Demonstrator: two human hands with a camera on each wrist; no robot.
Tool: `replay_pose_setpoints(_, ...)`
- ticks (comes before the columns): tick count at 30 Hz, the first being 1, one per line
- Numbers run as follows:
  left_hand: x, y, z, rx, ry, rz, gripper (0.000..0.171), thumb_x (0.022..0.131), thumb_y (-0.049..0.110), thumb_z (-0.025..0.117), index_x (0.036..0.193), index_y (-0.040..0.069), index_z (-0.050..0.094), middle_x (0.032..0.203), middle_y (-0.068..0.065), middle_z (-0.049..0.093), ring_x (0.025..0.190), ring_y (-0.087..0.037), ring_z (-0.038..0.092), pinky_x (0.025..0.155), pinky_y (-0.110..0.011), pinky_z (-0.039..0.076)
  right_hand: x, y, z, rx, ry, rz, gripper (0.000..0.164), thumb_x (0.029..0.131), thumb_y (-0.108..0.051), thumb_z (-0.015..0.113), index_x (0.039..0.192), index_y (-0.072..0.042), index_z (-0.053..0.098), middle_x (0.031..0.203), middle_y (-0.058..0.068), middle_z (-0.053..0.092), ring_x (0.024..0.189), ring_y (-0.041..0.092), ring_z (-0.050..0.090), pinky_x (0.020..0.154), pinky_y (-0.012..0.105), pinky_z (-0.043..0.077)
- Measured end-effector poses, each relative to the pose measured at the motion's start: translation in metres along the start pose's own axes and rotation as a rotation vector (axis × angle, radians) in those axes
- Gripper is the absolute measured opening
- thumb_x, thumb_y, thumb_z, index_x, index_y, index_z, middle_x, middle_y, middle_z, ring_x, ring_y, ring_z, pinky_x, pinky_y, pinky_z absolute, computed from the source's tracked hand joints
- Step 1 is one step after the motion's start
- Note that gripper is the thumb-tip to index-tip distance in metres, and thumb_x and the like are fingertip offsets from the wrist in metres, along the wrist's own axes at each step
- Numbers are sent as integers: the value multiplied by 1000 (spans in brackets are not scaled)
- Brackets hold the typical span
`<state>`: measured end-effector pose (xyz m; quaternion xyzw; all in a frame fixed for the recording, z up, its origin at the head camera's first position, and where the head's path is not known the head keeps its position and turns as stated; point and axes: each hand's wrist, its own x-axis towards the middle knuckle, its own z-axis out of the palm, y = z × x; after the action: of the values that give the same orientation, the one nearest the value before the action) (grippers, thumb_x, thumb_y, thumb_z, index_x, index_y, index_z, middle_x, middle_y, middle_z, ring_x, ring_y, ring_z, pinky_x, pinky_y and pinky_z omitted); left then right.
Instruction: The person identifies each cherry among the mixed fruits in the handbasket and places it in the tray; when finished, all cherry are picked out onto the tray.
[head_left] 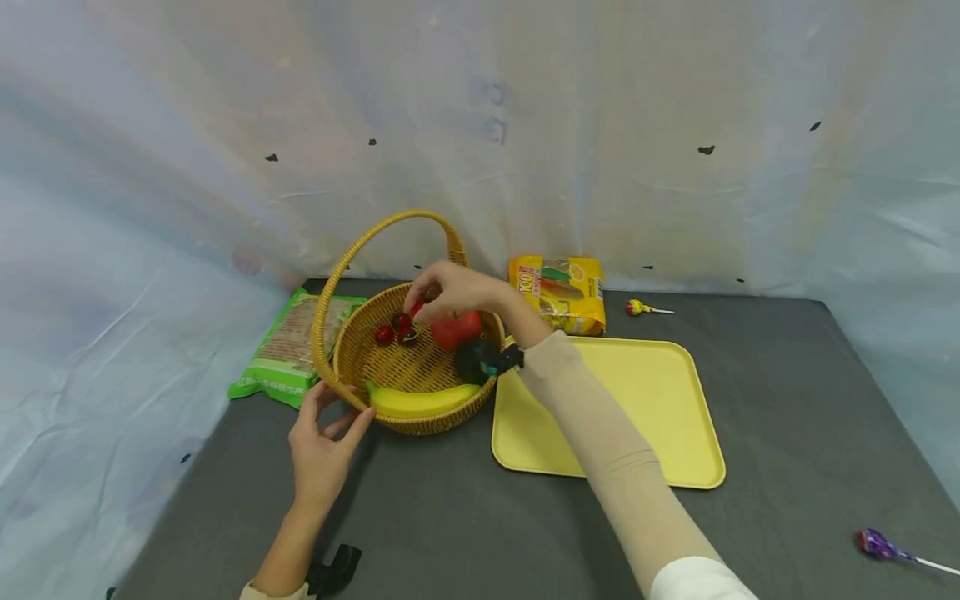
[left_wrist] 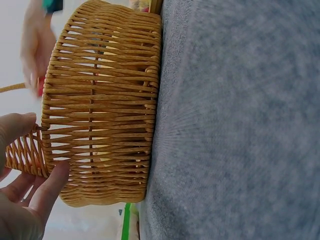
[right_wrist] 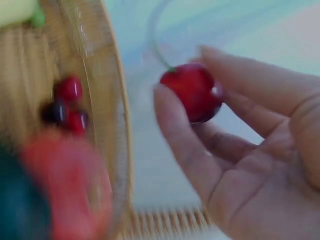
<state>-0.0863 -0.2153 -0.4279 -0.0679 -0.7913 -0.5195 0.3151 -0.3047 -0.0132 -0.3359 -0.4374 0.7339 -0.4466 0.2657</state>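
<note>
A wicker basket with a tall arched handle stands on the grey table. My left hand grips it at the near left, thumb and fingers around the foot of the handle, as the left wrist view also shows. Above the far part of the basket, my right hand pinches a red cherry between thumb and fingers, its thin stem sticking up. Inside the basket lie a yellow banana along the near side, several dark red cherries, a red fruit and a dark green round thing.
Right of the basket lies a yellow tray, partly under my right forearm. Behind it sit a yellow packet and a yellow-red lollipop. A green packet lies left of the basket; a purple lollipop lies at the near right.
</note>
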Motion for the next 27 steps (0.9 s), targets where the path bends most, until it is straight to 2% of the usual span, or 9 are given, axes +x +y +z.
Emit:
replay_pose_setpoints(5,-1,-1,0,-2,-2,8,62,77,-22,73,134,-13,50,111,-28,59,111,-21,59,80,-22,61,-70,24,-37,108,164,37,30,101,-6,58,129,7,63,127,25,61,106,39,66,94,44,58)
replay_pose_setpoints(7,-1,-1,-1,9,5,12,62,77,-22,74,134,-13,50,111,-26,60,111,-19,60,79,-24,61,-99,38,-46,128,236,61,31,100,-7,60,128,6,63,127,23,61,104,35,67,91,41,59)
replay_pose_setpoints(11,-1,0,-2,33,12,15,63,77,-21,75,134,-11,50,112,-19,61,111,-20,60,78,-27,62,-151,66,-55,124,350,108,29,97,-8,66,122,7,65,121,26,62,96,37,67,85,43,61)
replay_pose_setpoints(16,-1,1,-2,6,9,-5,63,79,-20,74,136,-11,49,113,-19,61,110,-30,60,78,-26,62,-204,96,-53,107,421,217,36,97,-11,68,124,10,61,121,28,60,98,33,68,89,48,59)
replay_pose_setpoints(19,-2,-1,-2,-9,9,-16,62,79,-20,73,135,-11,50,112,-19,60,109,-32,59,79,-25,62,-229,110,-45,111,457,269,37,99,-13,64,128,11,59,119,29,62,100,28,68,91,48,58)
replay_pose_setpoints(21,-2,-6,-2,-14,11,-23,62,79,-20,73,135,-11,50,112,-19,60,110,-31,59,79,-23,61,-241,118,-38,107,483,280,35,101,-11,62,128,11,60,119,29,63,102,31,68,90,48,59)
replay_pose_setpoints(24,-3,-18,-2,-30,11,-29,64,78,-20,74,136,-9,50,113,-22,60,111,-32,58,79,-24,61,-253,126,-30,35,531,285,32,99,-11,64,125,8,64,115,26,66,100,28,67,85,37,61)
replay_pose_setpoints(27,-5,-29,-2,-33,15,-34,67,77,-20,75,138,-6,50,114,-22,60,112,-31,58,79,-23,61,-257,132,-24,-44,568,286,29,95,-12,70,120,3,68,114,21,66,98,22,64,80,26,57)
